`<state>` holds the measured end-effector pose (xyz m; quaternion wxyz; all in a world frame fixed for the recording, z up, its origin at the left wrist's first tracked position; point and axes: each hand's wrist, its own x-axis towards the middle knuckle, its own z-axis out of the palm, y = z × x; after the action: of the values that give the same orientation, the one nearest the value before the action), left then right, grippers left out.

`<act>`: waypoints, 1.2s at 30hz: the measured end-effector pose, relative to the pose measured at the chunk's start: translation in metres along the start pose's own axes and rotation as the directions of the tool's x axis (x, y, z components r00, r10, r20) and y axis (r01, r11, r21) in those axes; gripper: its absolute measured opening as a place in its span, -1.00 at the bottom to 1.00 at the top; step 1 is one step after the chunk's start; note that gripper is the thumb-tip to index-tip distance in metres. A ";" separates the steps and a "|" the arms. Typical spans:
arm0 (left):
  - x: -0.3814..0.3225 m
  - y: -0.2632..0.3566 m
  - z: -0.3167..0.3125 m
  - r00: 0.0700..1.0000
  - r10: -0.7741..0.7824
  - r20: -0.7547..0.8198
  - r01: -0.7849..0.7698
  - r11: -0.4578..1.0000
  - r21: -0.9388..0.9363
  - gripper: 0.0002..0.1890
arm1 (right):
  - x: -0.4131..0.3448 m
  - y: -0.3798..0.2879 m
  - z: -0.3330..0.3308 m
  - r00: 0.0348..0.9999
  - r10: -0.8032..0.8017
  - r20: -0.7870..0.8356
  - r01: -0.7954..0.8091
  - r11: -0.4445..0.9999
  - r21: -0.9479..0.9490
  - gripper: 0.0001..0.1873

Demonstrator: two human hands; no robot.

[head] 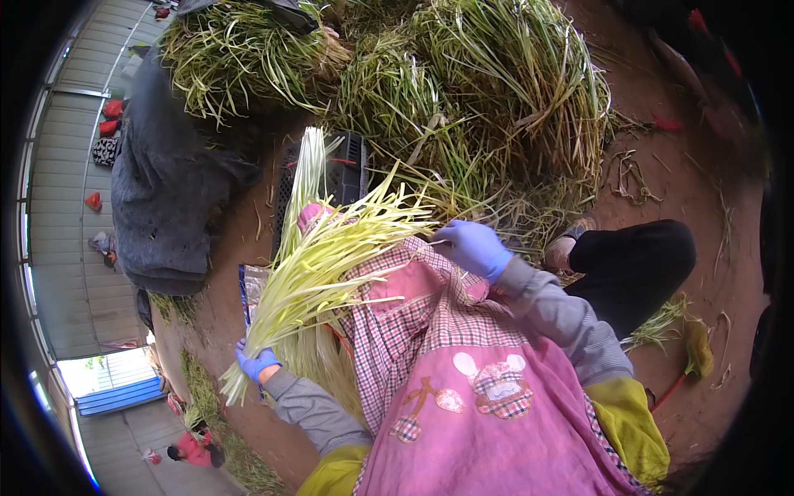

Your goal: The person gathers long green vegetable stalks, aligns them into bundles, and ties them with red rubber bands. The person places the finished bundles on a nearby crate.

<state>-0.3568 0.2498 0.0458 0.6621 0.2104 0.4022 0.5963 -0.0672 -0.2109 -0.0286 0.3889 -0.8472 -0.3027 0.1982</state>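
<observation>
My left hand [255,363], in a blue glove, is closed around the white stem end of a bunch of blanched garlic chives [329,254]. The pale yellow leaves fan up and right across my pink apron [459,397]. At the leaf tips, my gloved right hand [472,247] has its fingers drawn together on a thin pale leaf [439,242]. A second whitish bunch [309,164] lies over a black plastic crate [350,164], partly behind the held bunch. More pale chives [316,359] lie beside my lap, partly hidden.
Large heaps of green, partly dried leaves [508,80] lie ahead on the brown floor [676,186]. A dark grey cloth [167,186] covers something at left. A person [195,449] is far off at lower left. A dark-trousered leg [633,266] is at right.
</observation>
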 end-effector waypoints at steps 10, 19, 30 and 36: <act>-0.006 0.008 -0.010 0.997 0.005 0.081 -0.009 0.999 0.053 -0.84 | 0.037 0.021 0.021 0.925 0.369 0.090 -0.268 0.464 0.845 -0.85; -0.009 0.011 -0.010 0.998 -0.012 0.054 0.011 1.000 0.014 -0.87 | 0.009 0.029 -0.039 0.946 0.214 0.243 -0.298 0.870 0.392 -0.80; -0.016 0.010 -0.001 0.998 -0.056 0.031 0.054 0.997 0.055 -0.85 | 0.058 -0.030 0.021 0.969 -0.236 0.068 0.232 0.971 0.056 -0.66; -0.016 0.022 -0.008 0.943 -0.110 0.314 0.088 0.992 0.086 -0.85 | 0.031 0.000 0.009 0.922 -0.317 0.220 0.331 0.943 -0.025 -0.75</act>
<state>-0.3766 0.2369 0.0626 0.7396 0.3065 0.3209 0.5060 -0.0495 -0.1854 -0.0377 0.3552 -0.7711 -0.4844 0.2112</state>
